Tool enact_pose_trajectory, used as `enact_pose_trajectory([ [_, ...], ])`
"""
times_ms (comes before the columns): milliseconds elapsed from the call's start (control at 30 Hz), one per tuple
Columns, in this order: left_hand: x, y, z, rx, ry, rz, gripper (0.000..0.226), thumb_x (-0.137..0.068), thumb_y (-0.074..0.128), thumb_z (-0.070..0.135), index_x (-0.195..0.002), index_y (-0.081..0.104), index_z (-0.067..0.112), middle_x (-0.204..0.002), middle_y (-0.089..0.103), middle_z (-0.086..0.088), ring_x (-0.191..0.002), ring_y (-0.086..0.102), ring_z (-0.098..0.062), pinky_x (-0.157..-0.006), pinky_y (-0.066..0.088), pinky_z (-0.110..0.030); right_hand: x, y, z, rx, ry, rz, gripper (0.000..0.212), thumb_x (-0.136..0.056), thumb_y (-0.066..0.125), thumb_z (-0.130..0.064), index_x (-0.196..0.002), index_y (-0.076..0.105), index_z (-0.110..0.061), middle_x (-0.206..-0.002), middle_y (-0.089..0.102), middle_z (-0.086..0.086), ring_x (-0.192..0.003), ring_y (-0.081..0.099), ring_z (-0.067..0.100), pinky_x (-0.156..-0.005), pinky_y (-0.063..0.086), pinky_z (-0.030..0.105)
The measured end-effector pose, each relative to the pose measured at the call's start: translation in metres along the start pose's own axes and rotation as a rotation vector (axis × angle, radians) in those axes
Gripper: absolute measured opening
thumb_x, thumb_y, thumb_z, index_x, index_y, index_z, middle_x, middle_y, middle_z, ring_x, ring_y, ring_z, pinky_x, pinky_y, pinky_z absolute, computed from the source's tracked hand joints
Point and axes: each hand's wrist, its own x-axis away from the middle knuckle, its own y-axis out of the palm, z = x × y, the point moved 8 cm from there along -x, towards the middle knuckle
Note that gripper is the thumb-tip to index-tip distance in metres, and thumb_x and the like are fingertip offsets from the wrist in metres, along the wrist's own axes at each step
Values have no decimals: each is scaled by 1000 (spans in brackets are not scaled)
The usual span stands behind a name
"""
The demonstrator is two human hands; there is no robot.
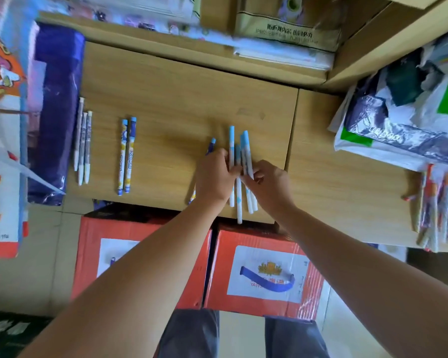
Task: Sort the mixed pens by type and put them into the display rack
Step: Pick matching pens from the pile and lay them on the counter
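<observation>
Several light blue and white pens [232, 140] lie bunched on the wooden tabletop [181, 99] right of centre. My left hand [214, 174] pinches one of them, and a dark blue pen [210, 146] pokes out from under it. My right hand [268, 184] pinches the pens on the bunch's right side [246, 148]. Two blue patterned pens [126, 156] lie side by side left of centre. Three white pens with grey print [82, 143] lie together at the far left.
A dark blue plastic pack [55, 112] borders the tabletop's left edge. Plastic bags [404, 120] and a pile of packaged pens [437, 210] lie on the right surface. Shelves with stationery [282, 47] stand behind. Two red cartons [264, 272] sit below the table's front edge.
</observation>
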Motion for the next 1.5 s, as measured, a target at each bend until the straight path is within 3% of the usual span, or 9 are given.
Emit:
enact_pose_trajectory([
  [67,0,0,2,-29,21,-3,18,-86,68,23,-98,61,12,-90,66,2,-80,61,-10,-64,35,-13,-1,-2,-1,12,-9,-13,24,-85,69,-29,-99,65,-10,-86,70,-2,-75,64,13,-69,54,31],
  [167,3,-6,7,-130,101,38,25,-87,66,27,-107,59,14,-99,66,0,-89,65,-16,-75,47,-26,-3,-2,-4,22,4,-15,29,-83,71,-29,-101,58,-11,-81,64,-3,-74,61,16,-67,51,31],
  [267,12,-22,9,-228,167,159,19,-87,63,18,-103,56,11,-101,60,-5,-77,62,-23,-62,40,-30,-1,0,-2,43,33,-16,38,-81,73,-31,-107,50,-13,-80,61,-3,-71,59,16,-56,42,25],
  [333,16,-29,1,-291,117,174,22,-86,61,14,-105,53,10,-102,58,-7,-74,61,-26,-59,35,-29,0,2,-2,74,32,-17,45,-82,72,-33,-111,45,-13,-81,60,0,-67,56,16,-50,35,20],
  [467,13,-35,-25,-329,22,146,19,-88,57,12,-106,51,10,-93,62,-9,-80,64,-30,-63,43,-34,0,7,-9,64,-10,-16,46,-82,73,-29,-113,44,-12,-91,64,3,-74,60,16,-63,49,28],
  [600,8,-49,-39,-286,21,179,14,-90,57,13,-104,53,11,-89,66,-5,-78,64,-22,-65,37,-25,-6,21,-26,15,-15,-44,45,-81,75,-25,-113,46,-12,-102,64,5,-87,61,20,-75,53,35],
  [1033,-14,-129,-84,-315,45,319,10,-92,54,17,-99,55,11,-94,62,-7,-80,62,-28,-62,40,-35,-28,55,-93,19,-21,20,49,-79,77,-28,-111,46,-9,-102,59,7,-83,57,20,-74,54,37],
  [1300,-9,-142,-90,-320,34,324,9,-92,57,18,-97,60,12,-92,65,-6,-79,62,-29,-60,33,-32,-20,60,-94,78,16,20,48,-80,76,-31,-111,46,-9,-100,61,6,-82,57,19,-71,51,32],
  [1500,-6,-124,-89,-357,45,217,24,-93,53,40,-98,64,19,-88,68,4,-80,65,-19,-67,51,-35,-16,57,-88,93,54,26,43,-81,72,-37,-106,49,-11,-92,61,0,-79,59,17,-64,45,27],
])
